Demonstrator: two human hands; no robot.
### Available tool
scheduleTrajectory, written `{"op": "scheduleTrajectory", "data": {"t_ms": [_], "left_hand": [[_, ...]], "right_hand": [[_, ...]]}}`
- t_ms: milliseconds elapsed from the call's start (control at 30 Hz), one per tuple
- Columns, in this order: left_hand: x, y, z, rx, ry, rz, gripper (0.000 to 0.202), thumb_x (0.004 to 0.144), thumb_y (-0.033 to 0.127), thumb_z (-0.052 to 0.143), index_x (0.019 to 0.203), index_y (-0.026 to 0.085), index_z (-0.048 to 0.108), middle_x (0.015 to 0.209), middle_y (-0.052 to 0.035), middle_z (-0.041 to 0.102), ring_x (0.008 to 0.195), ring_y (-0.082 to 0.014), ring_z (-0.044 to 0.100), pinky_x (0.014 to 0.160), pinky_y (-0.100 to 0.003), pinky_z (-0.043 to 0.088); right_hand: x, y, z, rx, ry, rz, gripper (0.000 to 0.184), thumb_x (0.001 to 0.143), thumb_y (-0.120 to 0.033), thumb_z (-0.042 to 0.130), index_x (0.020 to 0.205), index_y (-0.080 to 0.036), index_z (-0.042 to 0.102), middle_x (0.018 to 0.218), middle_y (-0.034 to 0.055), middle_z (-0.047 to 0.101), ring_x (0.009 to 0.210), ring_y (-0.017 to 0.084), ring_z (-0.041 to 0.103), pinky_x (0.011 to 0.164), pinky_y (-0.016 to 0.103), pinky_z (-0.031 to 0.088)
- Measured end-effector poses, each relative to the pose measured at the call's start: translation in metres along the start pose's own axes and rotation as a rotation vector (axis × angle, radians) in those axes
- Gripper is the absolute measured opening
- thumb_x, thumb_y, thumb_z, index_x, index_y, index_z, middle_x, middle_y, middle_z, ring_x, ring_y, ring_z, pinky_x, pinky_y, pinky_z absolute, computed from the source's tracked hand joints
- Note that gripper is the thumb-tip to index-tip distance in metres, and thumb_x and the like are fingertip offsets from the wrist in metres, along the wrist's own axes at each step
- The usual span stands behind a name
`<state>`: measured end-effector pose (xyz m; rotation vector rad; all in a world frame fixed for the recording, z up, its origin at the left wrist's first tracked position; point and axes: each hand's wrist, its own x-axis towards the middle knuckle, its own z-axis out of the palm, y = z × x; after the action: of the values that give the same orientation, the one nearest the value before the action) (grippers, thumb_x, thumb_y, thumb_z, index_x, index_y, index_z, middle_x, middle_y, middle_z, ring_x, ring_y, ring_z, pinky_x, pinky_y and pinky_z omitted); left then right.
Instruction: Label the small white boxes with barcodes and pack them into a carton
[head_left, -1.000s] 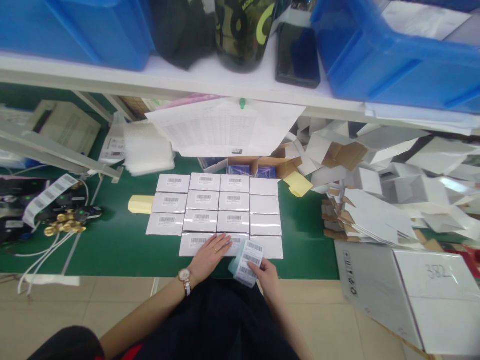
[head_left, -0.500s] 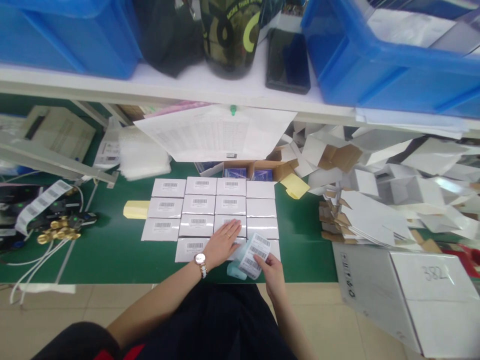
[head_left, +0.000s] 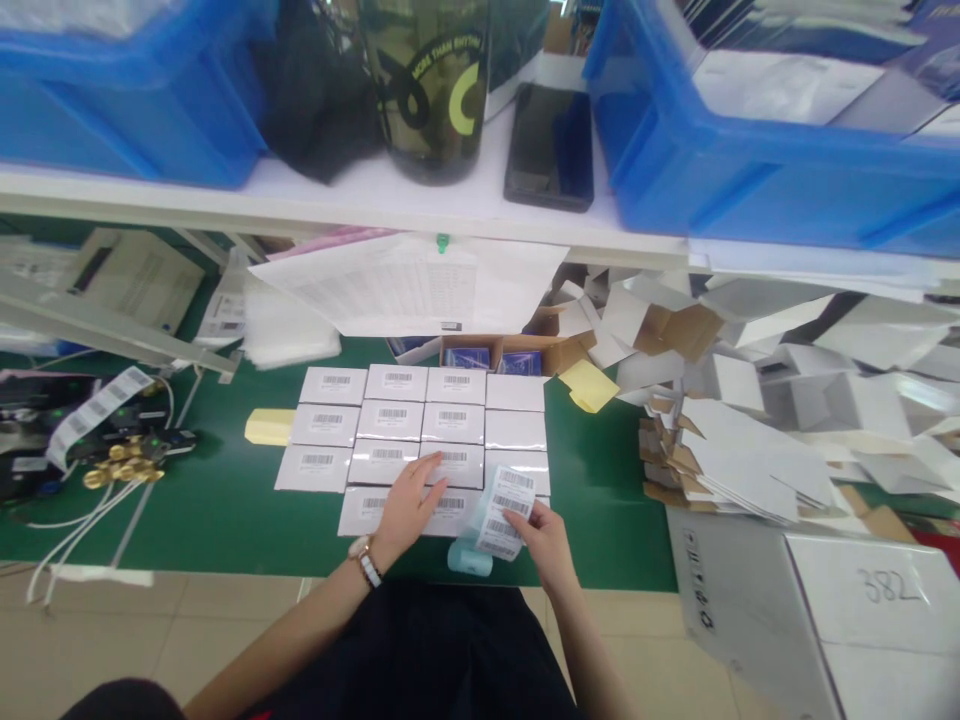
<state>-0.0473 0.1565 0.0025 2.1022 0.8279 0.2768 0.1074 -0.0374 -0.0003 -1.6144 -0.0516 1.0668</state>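
Small white boxes (head_left: 388, 420) lie in rows on the green table (head_left: 592, 530). Those in the three left columns carry barcode labels; the visible tops in the right column (head_left: 515, 430) are plain. My left hand (head_left: 409, 505), wearing a watch, rests over the lower boxes with its fingers apart and nothing in them. Beside it, my right hand (head_left: 547, 540) pinches a strip of barcode labels (head_left: 511, 505) by its right edge. The strip's pale blue backing curls into a roll (head_left: 470, 560) at the table's front edge. It partly covers the lower right boxes.
White cartons and flat cardboard (head_left: 739, 450) crowd the right side, above a large box (head_left: 862, 600) marked 382. Cables and brass fittings (head_left: 124, 465) lie at left. Overhead, a shelf (head_left: 300, 205) holds blue bins (head_left: 780, 170), a dark bottle (head_left: 431, 110) and a phone (head_left: 550, 150).
My left hand has drawn back to the left, uncovering a labelled box in the third column. My right hand still holds the label strip. The whole view has shifted slightly.
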Motion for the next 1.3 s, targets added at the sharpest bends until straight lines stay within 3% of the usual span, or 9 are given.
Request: {"op": "scheduleTrajectory", "data": {"t_ms": [133,267,367,533,700,900,1000,1100,1300], "left_hand": [[0.037,0.047,0.031,-0.494,-0.07,-0.241,0.033,0.082,0.043,0.067,0.104,0.019,0.064,0.099,-0.0057,0.07,0.09,-0.0199,0.066,0.08,-0.033,0.054],[0.071,0.067,0.05,-0.549,-0.088,-0.351,0.039,0.073,0.05,0.07,0.06,0.019,0.05,0.056,0.0057,0.046,0.057,-0.0116,0.045,0.054,-0.024,0.037],[0.087,0.07,0.053,-0.592,-0.101,-0.358,0.043,0.075,0.055,0.065,0.058,0.018,0.051,0.055,0.0051,0.044,0.057,-0.0116,0.043,0.053,-0.024,0.034],[0.112,0.069,0.064,-0.657,-0.088,-0.368,0.044,0.068,0.057,0.072,0.06,0.018,0.054,0.057,0.0047,0.049,0.056,-0.0117,0.045,0.055,-0.024,0.037],[0.14,0.065,0.081,-0.547,0.044,-0.422,0.047,0.073,0.06,0.066,0.057,0.018,0.054,0.052,0.004,0.048,0.051,-0.0116,0.044,0.049,-0.025,0.034],[0.158,0.06,0.085,-0.45,0.121,-0.406,0.035,0.08,0.048,0.06,0.064,0.018,0.059,0.057,0.0017,0.056,0.057,-0.0143,0.051,0.056,-0.027,0.041],[0.159,0.06,0.08,-0.325,0.224,-0.333,0.017,0.083,0.034,0.059,0.077,0.019,0.061,0.073,-0.0014,0.063,0.071,-0.0176,0.059,0.071,-0.031,0.048],[0.158,0.067,0.075,-0.108,0.287,-0.112,0.009,0.087,0.022,0.052,0.087,0.019,0.06,0.088,-0.0051,0.063,0.087,-0.021,0.06,0.084,-0.038,0.05],[0.159,0.078,0.081,0.043,0.059,0.244,0.032,0.094,0.014,0.042,0.121,0.019,0.058,0.125,-0.0106,0.062,0.12,-0.024,0.055,0.107,-0.049,0.046]], "right_hand": [[0.022,-0.033,-0.001,-0.113,-0.181,-0.061,0.039,0.069,-0.046,0.081,0.096,-0.019,0.076,0.095,0.0098,0.078,0.086,0.031,0.072,0.078,0.043,0.058],[0.049,-0.061,-0.003,-0.075,-0.197,-0.108,0.039,0.072,-0.045,0.079,0.102,-0.021,0.073,0.098,0.0075,0.077,0.087,0.027,0.071,0.078,0.039,0.056],[0.074,-0.07,-0.003,0.035,-0.08,-0.117,0.034,0.069,-0.047,0.079,0.089,-0.019,0.072,0.081,0.0041,0.075,0.073,0.022,0.068,0.068,0.033,0.054],[0.11,-0.074,-0.001,-0.057,0.08,-0.164,0.035,0.065,-0.049,0.078,0.061,-0.018,0.062,0.056,-0.0014,0.061,0.053,0.015,0.054,0.051,0.026,0.043],[0.13,-0.084,0.002,0.112,0.013,-0.088,0.037,0.064,-0.048,0.077,0.084,-0.017,0.071,0.074,0.0045,0.072,0.068,0.022,0.066,0.065,0.032,0.053],[0.162,-0.074,0.0,0.042,0.203,-0.11,0.036,0.058,-0.051,0.075,0.069,-0.018,0.068,0.069,0.0058,0.072,0.064,0.022,0.065,0.063,0.034,0.053],[0.176,-0.069,-0.001,-0.011,0.23,-0.126,0.036,0.061,-0.052,0.073,0.07,-0.017,0.07,0.069,0.0068,0.073,0.064,0.023,0.064,0.062,0.033,0.052],[0.184,-0.069,-0.003,-0.086,0.255,-0.146,0.036,0.064,-0.051,0.072,0.069,-0.016,0.072,0.067,0.0069,0.072,0.063,0.022,0.063,0.061,0.031,0.049],[0.19,-0.076,-0.005,-0.323,0.292,-0.213,0.038,0.072,-0.052,0.065,0.069,-0.015,0.073,0.064,0.0053,0.071,0.059,0.019,0.058,0.058,0.029,0.044]]}}
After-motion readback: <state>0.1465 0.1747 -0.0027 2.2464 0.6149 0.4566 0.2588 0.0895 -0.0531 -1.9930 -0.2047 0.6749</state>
